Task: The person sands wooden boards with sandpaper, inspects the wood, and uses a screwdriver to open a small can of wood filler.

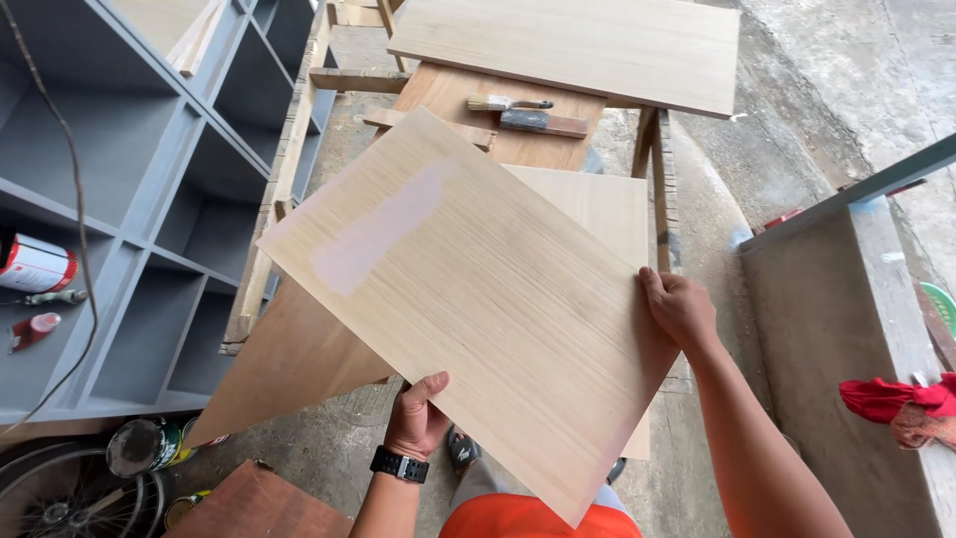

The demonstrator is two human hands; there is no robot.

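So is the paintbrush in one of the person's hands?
No, the paintbrush lies on the workbench behind, while both hands grip the wooden panel.

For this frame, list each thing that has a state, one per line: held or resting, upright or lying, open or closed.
Pale rectangular plywood panel: held tilted, off the bench, a lighter patch near its upper left.
Left hand: gripping the panel's lower edge.
Right hand: gripping the panel's right edge.
Wooden-handled paintbrush: lying flat on a board.
Grey compartment shelf unit: open-fronted.
Red and white can: lying on its side in the shelf.

pale wood panel [468, 309], tilted, whitish patch near upper corner
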